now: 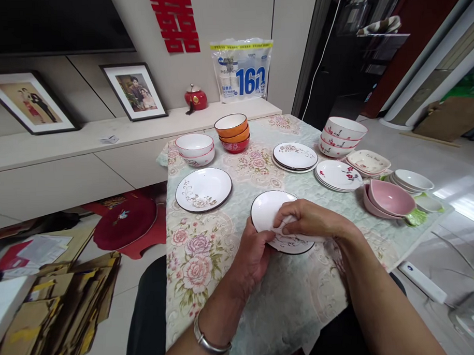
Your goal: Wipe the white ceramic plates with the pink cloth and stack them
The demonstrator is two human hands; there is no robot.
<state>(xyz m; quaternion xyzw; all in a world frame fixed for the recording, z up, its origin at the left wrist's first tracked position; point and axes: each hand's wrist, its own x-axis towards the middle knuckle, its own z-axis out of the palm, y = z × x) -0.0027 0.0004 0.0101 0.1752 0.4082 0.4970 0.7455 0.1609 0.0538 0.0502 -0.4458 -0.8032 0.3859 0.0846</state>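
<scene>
A white plate with a dark rim and a flower pattern (267, 205) is in front of me, above the near part of the table. My left hand (257, 246) grips its left near edge, thumb on top and fingers underneath. A crumpled white tissue or cloth (287, 222) is bunched under the fingers of my right hand (310, 219), pressed on the plate's face. A matching plate (204, 189) lies to the left. Beyond, slightly right, a small stack of similar plates (294, 156) rests on the tablecloth.
A flowered tablecloth (210, 302) covers the table. White bowls (195, 148) and orange and red bowls (232, 131) stand at the back. To the right are stacked plates (338, 175), tall bowls (342, 135), a square dish (368, 161) and pink bowls (391, 197). Flattened cardboard (51, 313) lies left.
</scene>
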